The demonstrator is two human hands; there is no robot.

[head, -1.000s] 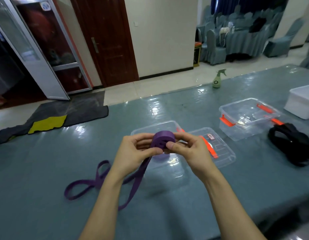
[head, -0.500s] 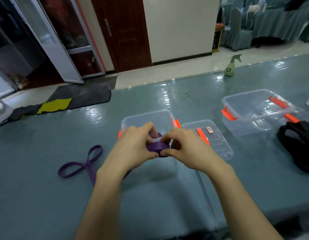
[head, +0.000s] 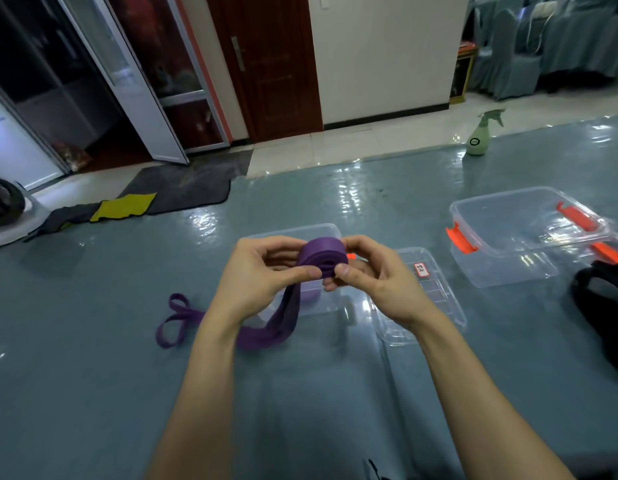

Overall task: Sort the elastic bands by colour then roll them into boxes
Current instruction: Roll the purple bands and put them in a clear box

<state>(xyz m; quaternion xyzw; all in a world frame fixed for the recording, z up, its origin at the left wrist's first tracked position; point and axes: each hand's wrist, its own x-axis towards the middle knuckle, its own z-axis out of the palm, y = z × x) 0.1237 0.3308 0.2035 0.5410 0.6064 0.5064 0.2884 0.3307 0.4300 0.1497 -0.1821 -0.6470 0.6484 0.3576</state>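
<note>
A: The left hand (head: 255, 275) and the right hand (head: 377, 282) are both pinching the purple band (head: 323, 256). Thumbs and fingers are curling round its rolled part, just above the near box (head: 300, 230).

B: So the rolling is under way. How much is wound?

A: A thick coil is sitting between the fingers. A long tail is hanging from it in front of the near box and trailing off to the left in loops on the desk (head: 93, 341). I am judging the roll as well begun but not finished.

B: Is anything lying in the near box already?

A: A purple patch is showing through its wall below the coil. I cannot tell whether that is a packed roll or the tail seen through the plastic.

B: And the rest?

A: A lid (head: 435, 296) is lying just right of the near box. Farther right, a second box (head: 522, 237) is standing open and looking empty. The black bands (head: 602, 306) are lying in a heap beyond it, unrolled.

B: So the sorting is looking done for these two colours.

A: I am reading it so. The remaining steps are winding in the tail, dropping the coil into the near box, and rolling the black ones.
</note>
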